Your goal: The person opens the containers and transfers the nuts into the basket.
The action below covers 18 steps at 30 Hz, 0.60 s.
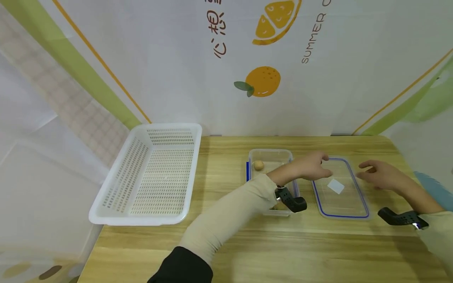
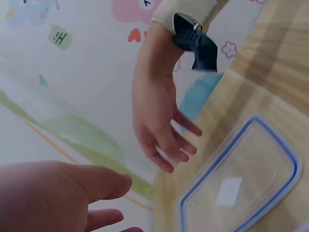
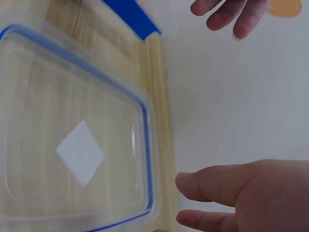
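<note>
On the wood table (image 1: 247, 243), just right of the clear box (image 1: 270, 159), lies a flat clear lid (image 1: 348, 204) w/ a blue rim & a small white sticker (image 1: 335, 186) in its middle. No words can be read on the sticker.

Left hand (image 1: 313, 167) is over the lid's near-left edge, fingers loose & spread, holding nothing. Can't tell if it touches the lid. Right hand (image 1: 380, 175) is just right of the lid, fingers out & relaxed, holding nothing too. Both wrists wear a black strap.

Left of the lid, the clear box has a blue clip on its side & 1 small round tan thing (image 1: 258, 165) inside, at the far end. Well left of the box sits a big white basket (image 1: 141, 212) w/ lots of holes, partly off the table edge.

Behind the lid, the wall sheet shows "SUMMER" (image 1: 313, 38) in brown, some brown Chinese signs (image 1: 218, 34), 1 whole orange (image 1: 262, 81) w/ a leaf & orange slices (image 1: 277, 19). The top of the writing is cut off.
</note>
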Each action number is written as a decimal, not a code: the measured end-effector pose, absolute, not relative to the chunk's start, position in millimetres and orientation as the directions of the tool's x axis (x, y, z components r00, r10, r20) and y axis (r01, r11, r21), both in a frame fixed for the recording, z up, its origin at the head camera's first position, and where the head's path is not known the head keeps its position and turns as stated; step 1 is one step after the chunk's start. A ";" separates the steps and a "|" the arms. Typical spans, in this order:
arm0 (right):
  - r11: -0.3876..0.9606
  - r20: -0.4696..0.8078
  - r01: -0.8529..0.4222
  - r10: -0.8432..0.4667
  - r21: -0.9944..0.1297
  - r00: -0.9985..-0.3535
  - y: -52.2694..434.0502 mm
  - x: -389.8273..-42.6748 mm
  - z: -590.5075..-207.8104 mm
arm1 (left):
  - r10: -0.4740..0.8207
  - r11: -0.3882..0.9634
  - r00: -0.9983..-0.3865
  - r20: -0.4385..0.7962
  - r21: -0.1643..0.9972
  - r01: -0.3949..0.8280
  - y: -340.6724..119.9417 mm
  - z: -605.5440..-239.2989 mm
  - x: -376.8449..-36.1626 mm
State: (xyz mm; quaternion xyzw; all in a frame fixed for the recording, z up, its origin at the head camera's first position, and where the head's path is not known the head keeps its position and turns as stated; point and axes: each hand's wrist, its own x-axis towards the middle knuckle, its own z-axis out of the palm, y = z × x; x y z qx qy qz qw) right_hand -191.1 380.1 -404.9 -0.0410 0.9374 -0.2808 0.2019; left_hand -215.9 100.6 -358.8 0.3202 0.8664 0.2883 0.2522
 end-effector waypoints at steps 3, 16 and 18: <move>0.827 -0.341 0.013 -0.217 -0.562 -0.915 371.3 -192.2 -399.5 | 0.738 0.582 -0.642 -0.205 0.676 0.453 83.1 -354.6 -221.8; 0.700 -0.300 -0.013 -0.323 -0.714 -0.898 327.6 -189.1 -381.5 | 0.758 0.539 -0.625 -0.184 0.717 0.443 15.1 -345.1 -234.0; 0.657 -0.294 -0.001 -0.338 -0.753 -0.894 322.4 -188.4 -381.7 | 0.775 0.515 -0.606 -0.178 0.734 0.443 5.5 -345.3 -236.6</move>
